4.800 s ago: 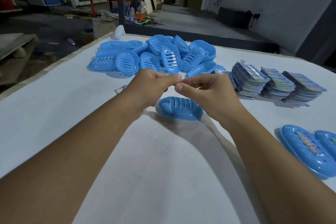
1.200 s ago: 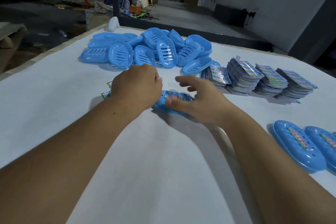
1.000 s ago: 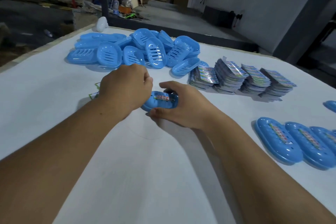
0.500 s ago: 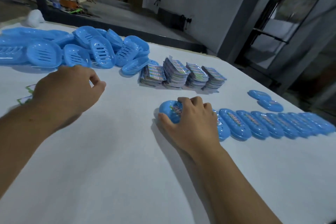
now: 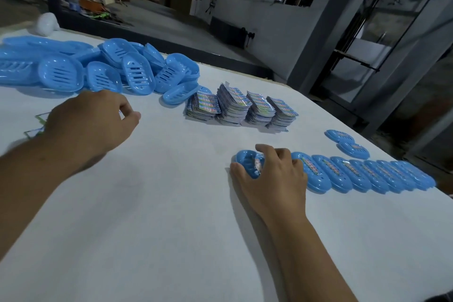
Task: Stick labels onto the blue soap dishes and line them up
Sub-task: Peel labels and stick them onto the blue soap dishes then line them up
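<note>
My right hand (image 5: pixel 272 179) grips a labelled blue soap dish (image 5: pixel 247 163) lying on the white table, at the left end of a row of labelled dishes (image 5: pixel 362 175) that runs off to the right. My left hand (image 5: pixel 90 125) hovers over the table at the left with its fingers loosely curled and nothing in them. A heap of unlabelled blue dishes (image 5: pixel 103 71) lies at the far left. Several stacks of printed labels (image 5: pixel 241 108) stand beyond the row.
Two more labelled dishes (image 5: pixel 346 143) lie apart behind the row's right part. Peeled label backings (image 5: pixel 36 125) lie under my left wrist. The table's right edge (image 5: pixel 367 135) drops off close behind the row. A white object (image 5: pixel 46 23) sits at the far left corner.
My right hand carried the freshly labelled dish to the right and set it against the row's left end. My left hand let go of it and stayed at the left.
</note>
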Available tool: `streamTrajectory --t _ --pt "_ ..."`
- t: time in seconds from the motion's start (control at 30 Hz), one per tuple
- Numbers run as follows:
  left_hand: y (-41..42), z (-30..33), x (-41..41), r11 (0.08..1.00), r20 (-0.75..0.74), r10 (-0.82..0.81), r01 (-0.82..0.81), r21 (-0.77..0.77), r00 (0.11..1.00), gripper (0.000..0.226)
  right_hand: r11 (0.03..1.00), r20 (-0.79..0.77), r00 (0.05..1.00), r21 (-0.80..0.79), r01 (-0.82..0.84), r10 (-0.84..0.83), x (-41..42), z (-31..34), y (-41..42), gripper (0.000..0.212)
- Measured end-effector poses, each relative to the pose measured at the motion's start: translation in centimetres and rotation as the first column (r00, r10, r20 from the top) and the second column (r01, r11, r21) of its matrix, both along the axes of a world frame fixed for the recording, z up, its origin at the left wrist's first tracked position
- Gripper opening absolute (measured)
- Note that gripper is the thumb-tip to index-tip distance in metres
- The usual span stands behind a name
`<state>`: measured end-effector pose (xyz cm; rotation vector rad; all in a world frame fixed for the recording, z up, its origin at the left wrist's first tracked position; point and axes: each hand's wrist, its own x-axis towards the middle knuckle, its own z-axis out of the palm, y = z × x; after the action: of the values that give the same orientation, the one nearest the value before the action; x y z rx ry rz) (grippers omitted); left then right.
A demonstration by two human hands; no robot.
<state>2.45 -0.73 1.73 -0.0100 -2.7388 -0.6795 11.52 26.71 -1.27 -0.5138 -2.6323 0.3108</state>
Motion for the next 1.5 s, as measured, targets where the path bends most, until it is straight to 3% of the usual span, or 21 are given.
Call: streamTrajectory --t 0.37,0.53,0.7,0.87,0.97,1.17,1.5 --pt "-0.1 -0.3 -0.9 0.997 0.017 -0.01 0.011 -0.074 1.0 0.021 0.996 -0.073 0.996 -0.077 0.037 -0.042 -0.1 0.4 1.1 0.063" --pt "-0.2 -0.7 -1.8 0.998 0.026 -0.011 0.013 -0.065 1.0 0.021 0.983 -0.097 0.983 -0.077 -0.165 0.158 -1.4 1.4 -1.0 0.043" --pt "-0.4 -1.1 -2.3 0.997 0.039 -0.027 0.03 -0.07 0.999 0.021 0.91 -0.01 0.917 -0.12 -0.396 0.398 -4.9 2.9 -4.2 0.029" --pt "-0.7 -1.0 -2.5 0.995 0.034 -0.034 0.037 -0.09 0.999 0.018 0.852 0.079 0.852 -0.136 -0.506 0.518 -9.6 3.6 -8.9 0.027" --pt "-1.5 -0.7 -2.6 0.995 -0.006 0.0 -0.001 -0.102 1.0 0.016 0.834 0.098 0.833 -0.161 -0.527 0.545 -11.6 2.9 -11.0 0.03" --pt "-4.7 -0.5 -3.6 0.97 -0.063 0.194 -0.201 -0.139 0.979 0.018 0.81 -0.035 0.839 -0.241 -0.534 0.543 -12.5 0.2 -11.2 0.031" --pt "-5.7 -1.5 -4.3 0.949 -0.077 0.264 -0.273 -0.158 0.962 0.014 0.786 -0.093 0.826 -0.265 -0.558 0.556 -13.4 -0.4 -10.2 0.028"
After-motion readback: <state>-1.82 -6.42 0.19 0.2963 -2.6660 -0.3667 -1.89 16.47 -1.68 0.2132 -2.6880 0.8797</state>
